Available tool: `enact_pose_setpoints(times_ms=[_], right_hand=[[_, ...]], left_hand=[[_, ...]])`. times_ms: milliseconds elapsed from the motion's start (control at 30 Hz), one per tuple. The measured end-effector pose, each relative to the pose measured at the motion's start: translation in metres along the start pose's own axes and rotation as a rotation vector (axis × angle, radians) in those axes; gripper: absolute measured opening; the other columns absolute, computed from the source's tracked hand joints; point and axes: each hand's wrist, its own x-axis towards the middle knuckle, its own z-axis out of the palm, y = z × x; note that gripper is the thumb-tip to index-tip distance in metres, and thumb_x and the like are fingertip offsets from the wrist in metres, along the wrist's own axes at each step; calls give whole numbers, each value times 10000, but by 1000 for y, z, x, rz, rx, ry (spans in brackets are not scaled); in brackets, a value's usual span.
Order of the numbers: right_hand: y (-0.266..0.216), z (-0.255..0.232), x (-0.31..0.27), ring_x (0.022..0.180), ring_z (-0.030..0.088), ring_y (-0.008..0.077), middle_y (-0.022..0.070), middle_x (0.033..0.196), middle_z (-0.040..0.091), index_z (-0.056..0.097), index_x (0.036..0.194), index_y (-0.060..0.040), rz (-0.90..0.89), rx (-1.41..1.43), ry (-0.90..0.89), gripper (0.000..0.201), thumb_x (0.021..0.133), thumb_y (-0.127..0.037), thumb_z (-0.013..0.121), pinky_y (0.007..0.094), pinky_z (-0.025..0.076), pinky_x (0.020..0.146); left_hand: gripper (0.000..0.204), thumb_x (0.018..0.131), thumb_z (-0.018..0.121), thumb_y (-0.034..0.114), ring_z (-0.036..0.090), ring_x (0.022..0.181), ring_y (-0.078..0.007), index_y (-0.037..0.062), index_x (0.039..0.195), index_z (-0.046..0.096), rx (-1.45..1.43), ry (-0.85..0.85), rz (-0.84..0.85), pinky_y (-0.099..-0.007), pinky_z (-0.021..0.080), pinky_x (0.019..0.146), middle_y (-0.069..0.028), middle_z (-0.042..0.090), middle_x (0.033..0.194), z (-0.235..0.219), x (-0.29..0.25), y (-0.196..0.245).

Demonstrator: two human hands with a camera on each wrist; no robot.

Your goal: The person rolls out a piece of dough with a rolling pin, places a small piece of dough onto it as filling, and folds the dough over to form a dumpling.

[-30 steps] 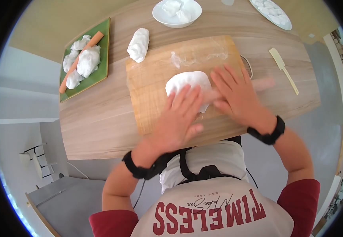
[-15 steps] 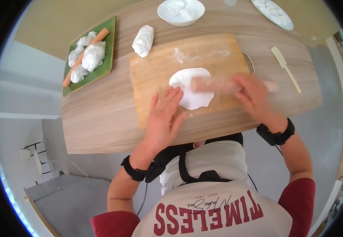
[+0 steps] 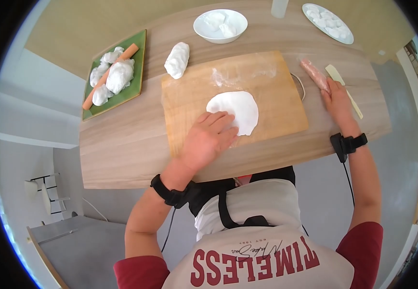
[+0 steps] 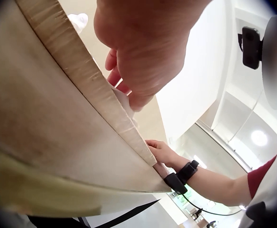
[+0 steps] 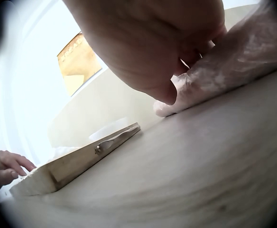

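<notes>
A flat white dough sheet (image 3: 240, 108) lies on the wooden board (image 3: 281, 118). My left hand (image 3: 206, 139) is at its near left edge, fingers bent over it. In the left wrist view the left hand (image 4: 143, 47) pinches the edge of the dough (image 4: 123, 99) between thumb and fingers. Right of the board, a pinkish wrapped rolling pin (image 3: 314, 74) rests on the table, its near end held by my right hand (image 3: 339, 103). The right wrist view has the right hand's (image 5: 148, 42) thumb and fingers around the pin (image 5: 233, 66).
A cream spatula (image 3: 351, 96) lies beside the right hand. Behind the board are a white dough roll (image 3: 177, 60), a white bowl (image 3: 221, 37) and a white plate (image 3: 346, 39). At left stands a green tray (image 3: 139, 72) with wrapped lumps and an orange-brown rod (image 3: 104, 79).
My right hand has carried the rolling pin off the dough to the table at right. The left hand, flatter before, has moved slightly right and bent its fingers over the dough's edge.
</notes>
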Motion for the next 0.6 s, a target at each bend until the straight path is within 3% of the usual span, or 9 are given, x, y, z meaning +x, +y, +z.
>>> enact_pose_setpoints(times_ms=[133, 200, 233, 267, 300, 367, 400, 467, 600], right_hand=[[-31, -14, 1, 966, 538, 339, 162, 1095, 565, 497, 1184, -14, -144, 38, 119, 404, 820, -163, 591, 420, 459, 805], [-64, -35, 0, 976, 540, 323, 156, 1115, 561, 484, 1200, -5, -201, 81, 129, 430, 822, -175, 598, 407, 457, 822], [-81, -44, 0, 995, 539, 288, 134, 1130, 561, 480, 1212, -8, -196, 348, -26, 422, 839, -170, 592, 384, 451, 839], [-98, -48, -1, 1015, 538, 254, 113, 1145, 562, 476, 1225, -12, -188, 614, -183, 415, 855, -165, 586, 360, 445, 857], [-114, -48, -4, 1015, 538, 254, 113, 1145, 562, 476, 1225, -12, -188, 614, -181, 415, 855, -165, 586, 360, 445, 857], [-143, -46, -9, 1020, 527, 175, 85, 1127, 568, 488, 1225, -8, -80, 1259, -439, 380, 883, -152, 570, 319, 436, 858], [-157, -45, -8, 1020, 527, 175, 85, 1127, 568, 488, 1225, -8, -81, 1260, -440, 380, 883, -152, 570, 319, 436, 858], [-177, -41, -8, 968, 549, 125, 66, 1064, 594, 525, 1168, 8, -7, 1589, -472, 315, 887, -129, 564, 284, 457, 810], [-181, -39, -1, 881, 571, 94, 54, 1005, 611, 539, 1129, 18, 95, 1495, -590, 295, 875, -127, 580, 243, 467, 756]], left_hand=[[139, 785, 656, 99, 614, 876, -245, 61, 917, 635, -21, 118, -102, -350, 470, 742, -72, 635, 939, -5, 1, 3], [129, 891, 571, 146, 585, 710, -141, 41, 954, 612, -435, 188, -727, -259, 467, 664, -52, 610, 809, -23, 11, 17], [129, 891, 571, 146, 585, 710, -141, 41, 954, 612, -435, 187, -727, -259, 467, 664, -52, 610, 809, -26, 14, 18], [157, 917, 540, 171, 565, 695, -107, 33, 958, 602, -734, 317, -778, -240, 460, 639, -32, 600, 800, -27, 17, 18], [190, 943, 509, 195, 544, 680, -73, 25, 962, 592, -1034, 449, -816, -221, 452, 615, -12, 590, 792, -29, 19, 19], [198, 948, 500, 207, 547, 691, -74, 30, 974, 585, -1183, 418, -887, -228, 464, 625, -2, 592, 813, -31, 20, 22], [207, 953, 491, 219, 549, 701, -75, 34, 986, 578, -1334, 383, -960, -236, 475, 635, 9, 594, 833, -32, 19, 22], [211, 949, 498, 223, 561, 725, -79, 32, 993, 577, -1387, 384, -983, -242, 487, 655, -4, 602, 854, -31, 17, 22], [258, 939, 514, 246, 597, 817, -102, 14, 1040, 568, -1453, 358, -1086, -262, 511, 713, -41, 622, 931, -34, 18, 20]])
